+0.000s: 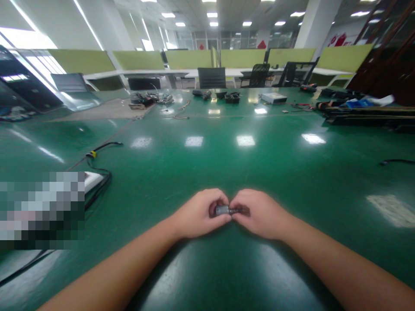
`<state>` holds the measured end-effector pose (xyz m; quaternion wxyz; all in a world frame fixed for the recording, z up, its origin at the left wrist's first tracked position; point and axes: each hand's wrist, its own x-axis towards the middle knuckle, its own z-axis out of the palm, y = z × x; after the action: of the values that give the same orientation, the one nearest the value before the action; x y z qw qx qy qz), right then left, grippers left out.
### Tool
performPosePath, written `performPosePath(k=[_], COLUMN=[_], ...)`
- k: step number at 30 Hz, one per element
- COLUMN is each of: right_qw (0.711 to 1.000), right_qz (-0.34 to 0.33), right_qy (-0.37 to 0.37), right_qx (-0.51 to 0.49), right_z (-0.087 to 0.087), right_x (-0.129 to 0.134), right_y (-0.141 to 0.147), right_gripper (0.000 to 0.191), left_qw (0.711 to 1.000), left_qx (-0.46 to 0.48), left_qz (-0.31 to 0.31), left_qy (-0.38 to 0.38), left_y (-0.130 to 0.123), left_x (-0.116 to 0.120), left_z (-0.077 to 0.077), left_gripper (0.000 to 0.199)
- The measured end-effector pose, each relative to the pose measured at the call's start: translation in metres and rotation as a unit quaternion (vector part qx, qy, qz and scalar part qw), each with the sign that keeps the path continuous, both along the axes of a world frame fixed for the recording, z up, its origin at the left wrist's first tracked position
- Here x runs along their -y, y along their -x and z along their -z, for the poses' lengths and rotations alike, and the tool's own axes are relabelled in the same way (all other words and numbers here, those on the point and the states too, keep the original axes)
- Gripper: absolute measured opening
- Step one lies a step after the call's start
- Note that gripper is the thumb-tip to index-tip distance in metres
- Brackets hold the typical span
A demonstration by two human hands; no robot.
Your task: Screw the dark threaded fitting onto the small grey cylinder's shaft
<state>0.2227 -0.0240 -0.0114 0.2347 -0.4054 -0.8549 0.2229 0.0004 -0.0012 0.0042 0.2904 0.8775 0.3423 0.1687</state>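
Cylinder (223, 211) pinched between both hands.

- The part (223, 210), pinched between the left hand (197, 214) and right hand (259, 214), looked like dull grey metal with a smooth barrel.
- The table (227, 164) had a glossy green top, smooth enough to mirror the ceiling lights.
- At 10 o'clock, the cable (97, 172) looked like black rubbery plastic, matt, with a yellow band.
- At 12 o'clock, the chair (212, 77) back looked like dark matt mesh or cloth.
- At 2 o'clock, the box (274, 98) looked like pale sheet metal, faintly shiny.
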Motion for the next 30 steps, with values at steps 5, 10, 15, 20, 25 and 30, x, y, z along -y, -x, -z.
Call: performPosePath(k=[5,10,15,20,25,30], right_qw=[1.000,1.000,1.000,1.000,1.000,1.000], right_qz=[-0.006,-0.008,-0.007,-0.006,-0.001,-0.004], right_qy=[-0.002,-0.007,-0.008,-0.005,0.006,0.009], right_qx=[0.000,0.002,0.003,0.007,0.014,0.019], right_z=[-0.0022,-0.0010,0.0005,-0.0015,-0.0038,-0.0062], right_x=[0.0009,0.0014,0.0005,0.0007,0.0018,0.0017], right_y=[0.0005,-0.0006,-0.0030,-0.0045,-0.0053,-0.0076], right_gripper=[0.007,0.005,0.007,0.006,0.006,0.006], left_qw=[1.000,1.000,0.999,1.000,1.000,1.000], left_qx=[-0.008,-0.006,0.005,0.005,-0.003,-0.005], left_qz=[0.003,0.004,0.012,0.004,0.000,0.003], left_qy=[-0.005,-0.011,-0.030,-0.024,-0.017,-0.020], left_y=[0.0000,-0.0001,-0.0012,-0.0013,-0.0011,-0.0005], left_x=[0.0003,-0.0008,-0.0017,-0.0009,-0.0001,-0.0011], left_z=[0.0004,0.0008,0.0004,-0.0002,-0.0011,0.0002], left_gripper=[0.020,0.020,0.020,0.020,0.018,0.020])
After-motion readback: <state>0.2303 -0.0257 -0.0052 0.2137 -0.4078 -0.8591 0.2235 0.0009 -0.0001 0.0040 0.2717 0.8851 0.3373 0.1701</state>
